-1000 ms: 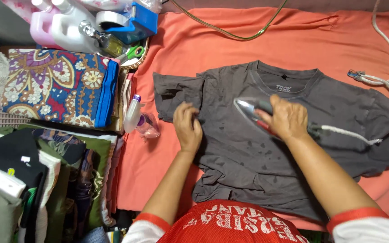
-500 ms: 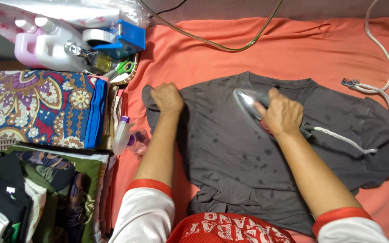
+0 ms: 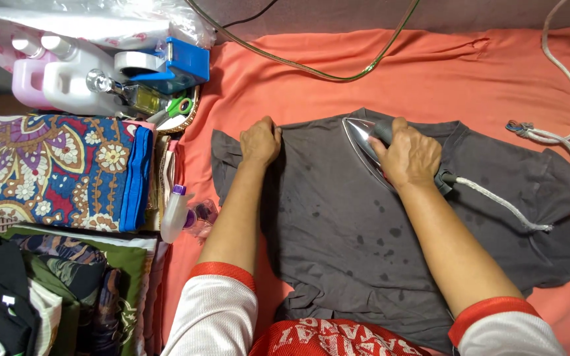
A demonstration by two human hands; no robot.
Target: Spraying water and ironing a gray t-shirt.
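A dark grey t-shirt (image 3: 351, 237) lies flat on an orange cloth-covered surface (image 3: 390, 72), dotted with damp spots. My right hand (image 3: 409, 155) is closed around the handle of a silver iron (image 3: 361, 140), which rests on the shirt's upper edge near the collar. The iron's white cord (image 3: 503, 204) trails right across the shirt. My left hand (image 3: 260, 141) presses down on the shirt's left shoulder and sleeve, fingers holding the fabric flat.
At left lie a folded patterned cloth (image 3: 54, 171), a small spray bottle (image 3: 174, 214), white and pink bottles (image 3: 67, 76) and a blue tape dispenser (image 3: 173, 62). Folded clothes (image 3: 47, 290) are stacked lower left. A yellow cable (image 3: 338, 72) and a white cord (image 3: 562, 86) cross the top.
My left hand slid from the shirt's middle up and left to the sleeve. My right hand pushed the iron further up, toward the collar.
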